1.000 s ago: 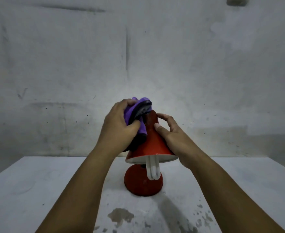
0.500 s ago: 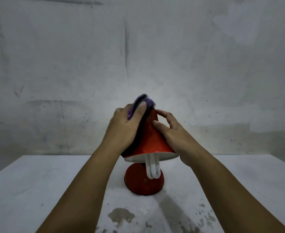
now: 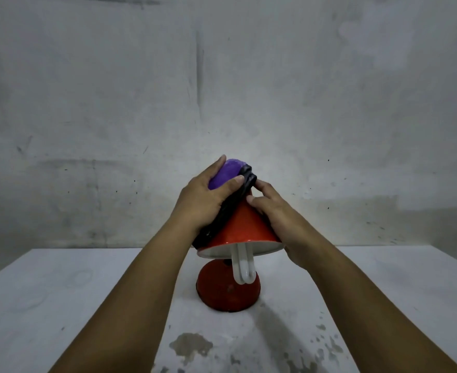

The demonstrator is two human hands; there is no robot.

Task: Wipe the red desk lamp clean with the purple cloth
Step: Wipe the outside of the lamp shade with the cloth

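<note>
Left hand (image 3: 203,200): bunched round purple cloth (image 3: 226,173), pressed to left flank of red desk lamp (image 3: 245,224), up near its peak | right hand (image 3: 278,219): clasped lamp's right flank, thumb in front, likely braced against the rubbing push | lamp: stood on table (image 3: 60,292), bulb hung below.

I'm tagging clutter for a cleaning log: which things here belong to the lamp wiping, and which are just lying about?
In the job: red cone-shaded desk lamp with its white tube bulb; purple black-edged cloth, gripped by the left hand; right hand holding the shade.
Just there: white table; dark stains on it; grey wall.
</note>
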